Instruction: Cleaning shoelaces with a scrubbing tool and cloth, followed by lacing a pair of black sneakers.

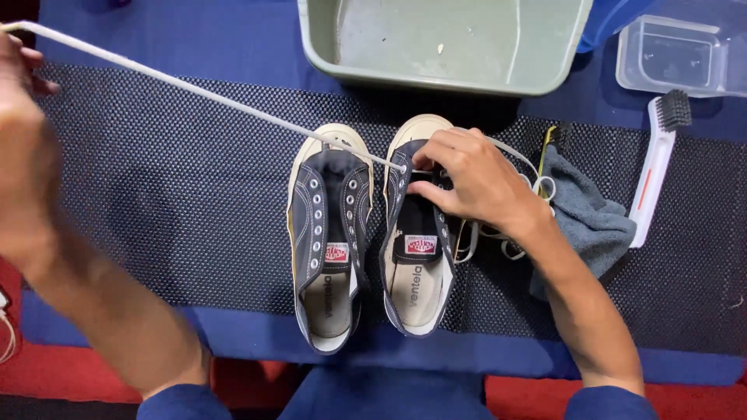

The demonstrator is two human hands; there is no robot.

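Head view, itemised from the lace outward. White shoelace (194,89): I hold it taut, running in a straight diagonal from my left hand (23,148) down to an eyelet near the toe of the dark sneaker (416,225) under my right hand (475,183). Left hand: raised high and well out to the side, blurred; the lace end leaves its top edge, so I judge it closed on the lace, though the fingers are not clear enough to be sure. Right hand: fingers curled over the upper of that sneaker, pinning it to the mat by the eyelet row, closed on the shoe.

Second dark sneaker (331,233): just beside the first, toward my left hand, eyelets bare, no lace. Both point away from me on a black mesh mat (156,194) over a blue cloth (194,39).

Loose white lace (506,233): coiled just beyond my right wrist. Grey cloth (591,222): further out on that side. White brush (657,163) with dark bristles: beyond the cloth. Green basin (443,39): ahead of my right hand. Clear plastic box (677,54): beside the basin.

Handling note: in my judgement the lace runs cleanest when pulled in line with the eyelet, with the shoe held firmly down so it does not lift or twist.
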